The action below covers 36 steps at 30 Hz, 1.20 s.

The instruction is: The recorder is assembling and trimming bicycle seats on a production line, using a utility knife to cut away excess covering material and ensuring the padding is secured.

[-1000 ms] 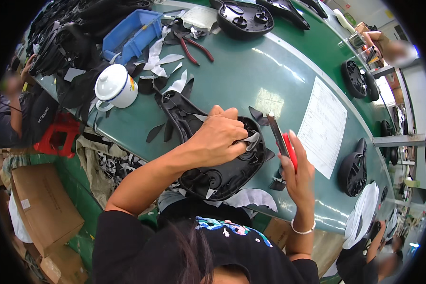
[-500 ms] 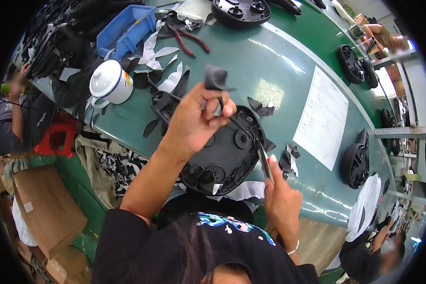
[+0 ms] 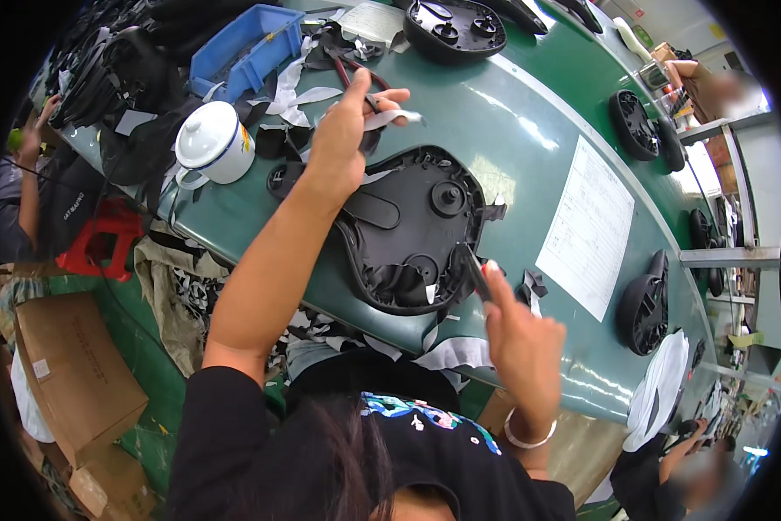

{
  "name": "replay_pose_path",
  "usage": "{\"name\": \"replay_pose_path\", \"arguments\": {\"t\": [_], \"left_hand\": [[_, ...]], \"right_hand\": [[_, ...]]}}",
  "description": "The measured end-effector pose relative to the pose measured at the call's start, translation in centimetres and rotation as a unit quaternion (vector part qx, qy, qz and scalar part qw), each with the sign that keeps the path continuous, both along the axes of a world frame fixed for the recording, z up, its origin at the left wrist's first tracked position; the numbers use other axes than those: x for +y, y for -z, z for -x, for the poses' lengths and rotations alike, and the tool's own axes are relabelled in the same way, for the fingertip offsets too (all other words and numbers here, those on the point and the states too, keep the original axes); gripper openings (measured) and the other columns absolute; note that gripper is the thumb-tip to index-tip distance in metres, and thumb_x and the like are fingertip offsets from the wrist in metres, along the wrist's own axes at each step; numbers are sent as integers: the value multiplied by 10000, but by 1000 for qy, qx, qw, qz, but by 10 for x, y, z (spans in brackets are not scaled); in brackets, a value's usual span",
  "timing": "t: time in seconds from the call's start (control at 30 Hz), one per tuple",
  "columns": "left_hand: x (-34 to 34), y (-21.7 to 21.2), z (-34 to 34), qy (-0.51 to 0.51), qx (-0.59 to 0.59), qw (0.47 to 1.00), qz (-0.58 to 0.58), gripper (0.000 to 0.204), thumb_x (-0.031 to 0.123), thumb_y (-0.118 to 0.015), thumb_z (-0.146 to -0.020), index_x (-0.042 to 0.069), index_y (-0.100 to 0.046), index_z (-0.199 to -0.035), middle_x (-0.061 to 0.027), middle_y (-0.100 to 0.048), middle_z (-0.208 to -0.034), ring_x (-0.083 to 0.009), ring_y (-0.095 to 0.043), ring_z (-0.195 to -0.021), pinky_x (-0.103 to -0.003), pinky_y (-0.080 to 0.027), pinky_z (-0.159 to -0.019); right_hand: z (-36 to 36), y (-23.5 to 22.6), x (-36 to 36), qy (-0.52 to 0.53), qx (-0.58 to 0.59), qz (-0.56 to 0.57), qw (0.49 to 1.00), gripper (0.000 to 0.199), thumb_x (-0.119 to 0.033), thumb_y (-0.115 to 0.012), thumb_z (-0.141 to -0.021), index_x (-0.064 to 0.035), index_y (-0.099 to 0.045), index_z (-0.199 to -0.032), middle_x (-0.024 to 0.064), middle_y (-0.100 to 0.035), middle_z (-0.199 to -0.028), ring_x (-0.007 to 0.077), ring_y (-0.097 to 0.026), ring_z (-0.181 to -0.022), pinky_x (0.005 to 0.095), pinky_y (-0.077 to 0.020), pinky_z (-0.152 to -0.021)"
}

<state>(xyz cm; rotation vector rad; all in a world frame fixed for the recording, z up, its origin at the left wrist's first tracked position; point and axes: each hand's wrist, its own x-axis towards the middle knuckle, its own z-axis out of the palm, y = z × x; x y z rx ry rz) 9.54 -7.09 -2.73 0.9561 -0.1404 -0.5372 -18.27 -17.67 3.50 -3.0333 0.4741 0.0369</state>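
A black pear-shaped padded shell (image 3: 421, 230) lies on the green table with its hollow side up, its dark covering folded raggedly over the rim. Closed around a utility knife (image 3: 475, 271) with a red part, my right hand (image 3: 522, 347) has the tip at the shell's right rim. My left hand (image 3: 343, 139) is above the shell's narrow far-left end, fingers stretched out. A thin scrap strip (image 3: 392, 119), dark on one side and pale on the other, hangs loosely at those fingers. Red-handled pliers (image 3: 343, 71) lie just beyond, partly hidden by this hand.
A lidded white enamel mug (image 3: 212, 146) and a blue bin (image 3: 247, 50) stand at the left among scraps. A printed sheet (image 3: 587, 227) lies to the right, near another shell (image 3: 642, 304). Cardboard boxes (image 3: 73, 369) and a red stool (image 3: 102, 239) are on the floor; other people sit nearby.
My left hand has moved up and away from the shell, and its fingers have loosened around the scrap. My right hand has shifted slightly nearer with the knife, along the rim.
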Motion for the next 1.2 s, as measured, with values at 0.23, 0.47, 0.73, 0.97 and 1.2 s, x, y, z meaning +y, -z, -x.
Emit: {"name": "replay_pose_path", "arguments": {"t": [0.23,0.47,0.73,0.97,1.2], "left_hand": [[66,-19,49,318,-286,799,-421,776,368,-739,-751,-35,-400,-1321,-173,-539,-1218,-230,-518,-1120,-319,-379,-993],[46,-42,40,222,-355,835,-357,719,225,-713,-724,-43,-390,-1308,-223,-520,-1146,-327,-503,-1086,-351,-382,-960],[61,-25,91,106,-376,832,-395,585,208,-689,-761,-27,-432,-1230,-164,-448,-1048,-303,-479,-999,-380,-399,-883],[74,-8,145,25,-334,863,-377,683,161,-742,-761,-14,-342,-1286,-166,-442,-1147,-272,-509,-1044,-373,-421,-913],[71,-18,226,57,-98,978,-177,737,163,-831,-711,-14,-358,-1248,-108,-537,-1138,-169,-547,-1024,-301,-460,-890]], "right_hand": [[-26,-4,-66,-83,3,9,997,505,-196,-614,-850,-320,-494,-1324,38,-504,-567,240,-532,-470,354,-368,-447],[-35,26,-79,-82,-126,-9,989,552,-141,-605,-851,-275,-459,-1366,88,-507,-651,232,-522,-493,375,-397,-461],[8,46,-29,64,-77,-283,954,579,-52,-528,-894,-105,-311,-1429,258,-607,-833,423,-608,-715,412,-479,-625],[49,55,12,107,-115,-317,936,616,-32,-535,-880,-62,-263,-1431,252,-607,-805,450,-592,-685,477,-460,-580],[80,54,43,135,-126,-344,921,541,-65,-503,-916,-75,-272,-1406,262,-622,-869,434,-603,-706,436,-475,-614]]}}
